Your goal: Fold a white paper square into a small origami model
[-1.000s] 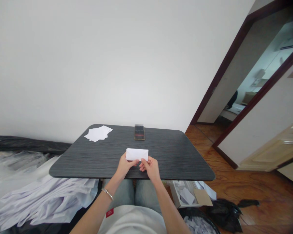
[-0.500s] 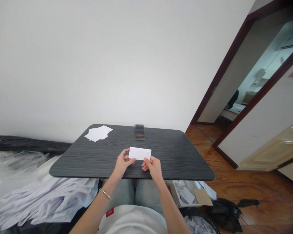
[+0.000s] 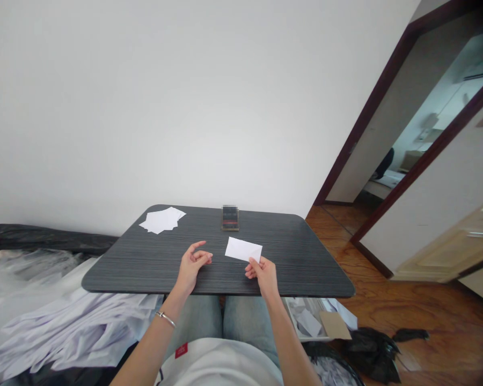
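Observation:
My right hand (image 3: 263,274) pinches the lower right corner of a small white paper envelope (image 3: 243,250) above the dark wood-grain table (image 3: 301,262). My left hand (image 3: 192,265) is a little to the left of the envelope, with its fingers apart and nothing in them. At the far edge of the table lies a loose stack of white paper pieces (image 3: 161,220). A smartphone (image 3: 230,218) with a blurred screen lies near that edge too, beyond both hands.
Folded white paper sheets (image 3: 72,332) and clear plastic lie left of my knees. At the lower right are an open box of paper (image 3: 308,321), a black plastic bag (image 3: 370,354) and a bin of paper scraps (image 3: 330,370). A wall stands behind the table.
My left hand has let go of the envelope and moved left. The envelope has shifted right and tilted, and only my right hand holds it now.

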A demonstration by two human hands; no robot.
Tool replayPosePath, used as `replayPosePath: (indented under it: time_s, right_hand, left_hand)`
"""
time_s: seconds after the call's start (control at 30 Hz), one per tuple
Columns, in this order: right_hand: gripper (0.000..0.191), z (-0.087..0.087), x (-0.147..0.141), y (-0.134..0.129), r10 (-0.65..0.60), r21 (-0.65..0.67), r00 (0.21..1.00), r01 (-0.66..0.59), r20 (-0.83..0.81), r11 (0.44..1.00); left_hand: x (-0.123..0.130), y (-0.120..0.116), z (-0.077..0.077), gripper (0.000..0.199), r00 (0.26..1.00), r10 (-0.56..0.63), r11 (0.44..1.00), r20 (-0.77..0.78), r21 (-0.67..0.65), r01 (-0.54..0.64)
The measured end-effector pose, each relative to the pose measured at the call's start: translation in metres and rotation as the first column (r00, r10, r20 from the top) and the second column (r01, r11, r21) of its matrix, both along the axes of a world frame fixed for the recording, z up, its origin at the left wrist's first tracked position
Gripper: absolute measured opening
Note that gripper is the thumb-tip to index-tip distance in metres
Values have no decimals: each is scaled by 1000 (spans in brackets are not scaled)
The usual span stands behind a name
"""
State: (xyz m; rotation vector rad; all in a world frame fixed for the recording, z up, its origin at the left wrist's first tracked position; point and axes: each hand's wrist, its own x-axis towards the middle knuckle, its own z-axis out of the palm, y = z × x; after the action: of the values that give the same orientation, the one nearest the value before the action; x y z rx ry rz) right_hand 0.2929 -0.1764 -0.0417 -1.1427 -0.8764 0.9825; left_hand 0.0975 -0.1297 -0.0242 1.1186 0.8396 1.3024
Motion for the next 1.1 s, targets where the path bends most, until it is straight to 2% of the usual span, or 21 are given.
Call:
replayPosePath:
  time_s: [0.1, 0.23, 0.27, 0.43, 0.6, 0.7, 0.87, 0.93, 1.1]
  right_hand:
    - [30, 2, -3, 0, 32, -8, 999, -32, 16, 999]
    - [30, 5, -17, 0, 95, 1, 995, -95, 11, 995]
    - [29, 6, -21, 0, 119, -2, 993, -119, 5, 993]
    - [26, 7, -31, 1, 219, -36, 976, -218, 2, 975]
    - [23, 6, -26, 1, 230, -43, 973, -230, -5, 972]
    - [24, 6, -17, -1, 206, -37, 978, -207, -23, 978]
    - [23, 7, 1, -2, 86, -4, 994, -87, -62, 996]
    - [25, 7, 2, -1, 77, -6, 994, -78, -76, 997]
    - [30, 5, -10, 3, 138, 12, 990, -138, -40, 990]
  left_hand:
    - [2, 2, 1, 43, 999, -21, 1000, -40, -14, 21]
    - [13, -1, 1, 26, 944, -225, 973, -241, 1, 232]
    - [15, -2, 1, 24, 929, -234, 969, -285, 9, 247]
    - [17, -3, -1, 21, 916, -194, 975, -350, 37, 221]
    - [15, -5, 0, 21, 923, -172, 979, -346, 47, 200]
    - [14, -4, 1, 22, 943, -144, 987, -301, 28, 159]
    - [10, -2, 1, 24, 977, -68, 998, -202, -28, 63]
    - [11, -2, 1, 24, 972, -92, 996, -217, -22, 89]
    - [15, -6, 2, 21, 923, -217, 971, -318, 29, 238]
